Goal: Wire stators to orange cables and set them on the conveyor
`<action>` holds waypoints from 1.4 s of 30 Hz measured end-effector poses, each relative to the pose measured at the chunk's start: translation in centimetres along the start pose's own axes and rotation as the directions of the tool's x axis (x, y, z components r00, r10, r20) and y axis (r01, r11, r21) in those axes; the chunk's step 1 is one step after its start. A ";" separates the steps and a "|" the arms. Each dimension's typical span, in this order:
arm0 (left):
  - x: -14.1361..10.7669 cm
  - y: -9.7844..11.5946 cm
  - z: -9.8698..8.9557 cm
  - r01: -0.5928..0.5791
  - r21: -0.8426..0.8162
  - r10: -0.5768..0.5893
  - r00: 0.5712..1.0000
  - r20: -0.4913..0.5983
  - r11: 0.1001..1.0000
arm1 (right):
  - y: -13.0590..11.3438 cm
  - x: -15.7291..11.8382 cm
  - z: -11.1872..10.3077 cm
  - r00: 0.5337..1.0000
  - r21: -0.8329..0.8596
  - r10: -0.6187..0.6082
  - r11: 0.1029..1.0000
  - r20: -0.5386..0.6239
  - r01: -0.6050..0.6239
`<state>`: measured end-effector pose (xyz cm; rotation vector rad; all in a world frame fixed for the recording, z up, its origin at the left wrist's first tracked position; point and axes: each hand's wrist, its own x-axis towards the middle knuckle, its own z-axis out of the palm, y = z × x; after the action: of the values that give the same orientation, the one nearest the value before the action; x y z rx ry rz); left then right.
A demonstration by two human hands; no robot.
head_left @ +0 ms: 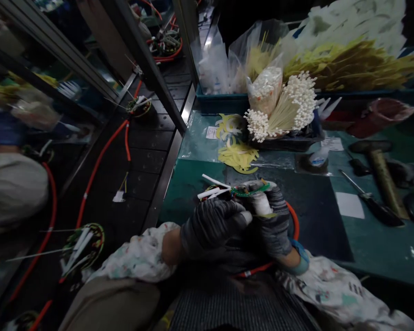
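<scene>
A wound motor stator (239,190) with green edging and several white sleeves (216,189) sticking out to the left is held above the bench. My right hand (275,218), in a grey striped glove, wraps round its right side, and a whitish thumb tip lies over it. A thin yellow-green strip (267,215) shows just under that thumb. My left hand (213,225), gloved alike, is closed just below and left of the stator. Its fingertips are pressed together, and anything between them is hidden. A red sleeved cable (292,220) curves behind my right wrist.
Yellow insulation slips (239,155) lie on the bench beyond my hands. Behind them stands a box with white-tipped sticks (301,101). A hammer (381,177) and a black-handled tool (375,204) lie right. Left, a dark slatted conveyor (151,158) carries more stators (86,248) and red cable.
</scene>
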<state>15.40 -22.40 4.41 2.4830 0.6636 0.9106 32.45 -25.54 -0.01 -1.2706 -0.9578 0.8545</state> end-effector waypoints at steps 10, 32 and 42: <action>-0.6 -1.9 1.7 -0.030 -0.202 -0.055 0.914 -0.401 0.979 | 1.3 -0.3 -0.5 1.000 -0.047 -0.028 0.999 -0.012 0.027; -3.3 -5.4 -4.2 0.651 -0.093 -0.652 0.758 0.029 0.753 | 0.9 0.3 -1.2 0.866 -0.040 -0.307 0.936 0.394 0.350; -3.3 -8.6 -0.9 0.798 -0.351 -0.707 0.599 0.376 0.490 | 0.4 -2.1 0.8 0.613 -0.503 -0.142 0.445 0.777 0.741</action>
<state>10.03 -17.16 -1.03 1.5016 1.1634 0.3976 30.96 -27.15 -0.62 -1.2933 -2.3865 0.3238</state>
